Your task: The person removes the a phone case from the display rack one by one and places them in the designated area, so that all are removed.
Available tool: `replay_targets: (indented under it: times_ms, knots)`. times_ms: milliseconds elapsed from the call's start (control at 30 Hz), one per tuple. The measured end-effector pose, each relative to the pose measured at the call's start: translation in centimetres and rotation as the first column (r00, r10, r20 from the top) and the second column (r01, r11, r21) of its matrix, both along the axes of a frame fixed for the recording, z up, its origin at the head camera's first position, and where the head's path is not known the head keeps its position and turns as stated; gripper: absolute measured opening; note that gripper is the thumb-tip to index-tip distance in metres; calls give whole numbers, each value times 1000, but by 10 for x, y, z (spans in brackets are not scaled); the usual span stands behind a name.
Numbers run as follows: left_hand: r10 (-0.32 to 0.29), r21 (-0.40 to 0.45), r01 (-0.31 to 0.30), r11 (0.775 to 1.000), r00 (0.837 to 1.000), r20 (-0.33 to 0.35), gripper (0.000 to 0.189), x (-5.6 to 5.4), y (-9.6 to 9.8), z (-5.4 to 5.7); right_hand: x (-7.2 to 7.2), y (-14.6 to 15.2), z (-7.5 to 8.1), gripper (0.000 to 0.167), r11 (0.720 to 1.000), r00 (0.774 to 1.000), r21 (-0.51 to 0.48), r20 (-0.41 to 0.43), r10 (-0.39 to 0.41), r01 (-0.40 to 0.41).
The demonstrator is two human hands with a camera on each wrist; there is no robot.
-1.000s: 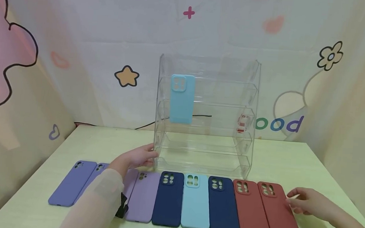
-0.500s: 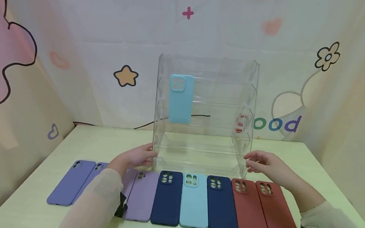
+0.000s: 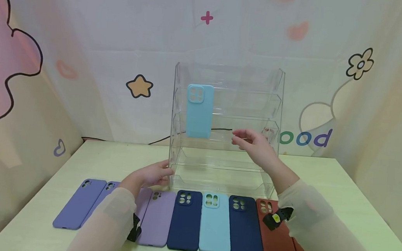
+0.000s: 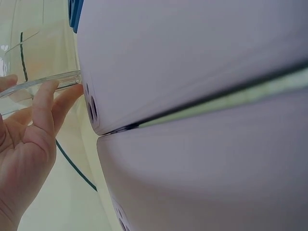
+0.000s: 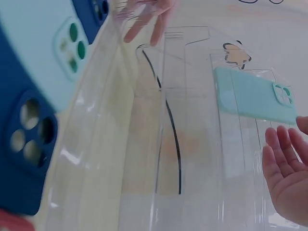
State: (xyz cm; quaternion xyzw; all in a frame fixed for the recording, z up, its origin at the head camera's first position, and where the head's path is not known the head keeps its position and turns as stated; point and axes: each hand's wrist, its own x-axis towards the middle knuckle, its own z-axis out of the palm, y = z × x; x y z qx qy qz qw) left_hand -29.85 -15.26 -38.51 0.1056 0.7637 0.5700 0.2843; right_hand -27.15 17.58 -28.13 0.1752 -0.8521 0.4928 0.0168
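Note:
A clear tiered display rack (image 3: 237,104) stands upright at the middle of the table. My left hand (image 3: 153,173) grips its lower left side, thumb in front; the left wrist view shows fingers about the clear edge. Inside the rack, at the upper left, a light blue phone case (image 3: 199,113) stands on end. My right hand (image 3: 255,147) is in front of the rack, right of that case, fingers loosely bent with nothing seen between them. In the right wrist view, the fingertips (image 5: 270,137) are just below the case, apparently apart from it.
Phone cases lie in a row before the rack: periwinkle (image 3: 78,206), lilac (image 3: 157,219), navy (image 3: 184,225), light blue (image 3: 216,227), navy (image 3: 246,229) and red (image 3: 278,243). Sleeves hide parts of some. A patterned curtain (image 3: 245,39) hangs behind the table (image 3: 306,168).
My right hand has moved from beside the far right red case, past the rack's lower right side, up and left to the rack's front. The left hand has stayed at the rack's side.

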Motion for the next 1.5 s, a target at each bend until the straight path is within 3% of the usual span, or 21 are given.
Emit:
replay_targets:
  times_ms: [133, 300, 567, 800, 1000, 1167, 1267, 1500]
  knots:
    - [24, -11, -23, 1000, 1000, 5, 62, 2, -2, -1, -14, -20, 7, 39, 995, 999, -90, -4, -32, 32]
    - [40, -28, -39, 999, 999, 12, 65, 5, -4, -1, -30, -42, 10, 40, 990, 997, -129, -38, -62, 57]
    - [49, -42, -49, 998, 999, 0, 64, 5, -7, -1, -52, -68, -3, 46, 988, 998, -150, -45, -52, 45]
    - [36, -38, -36, 999, 999, -3, 63, 4, -10, -4, -57, -84, -7, 46, 987, 994, -131, -36, -103, 97]
    - [30, -45, -31, 999, 999, -16, 62, 3, -11, -6, -56, -90, -8, 29, 978, 982, -123, -66, -176, 167]
    - [27, -84, -30, 996, 999, -45, 63, 2, -8, -5, -47, -78, -6, 25, 963, 947, -202, -231, -222, 176]
    - [42, -93, -47, 995, 998, -49, 63, 2, -4, -3, -30, -58, -4, 27, 966, 938, -195, -268, -220, 171]
    - [55, -102, -60, 993, 997, -51, 61, 2, -1, -2, 38, 4, -20, 40, 987, 982, 3, -100, -158, 159]
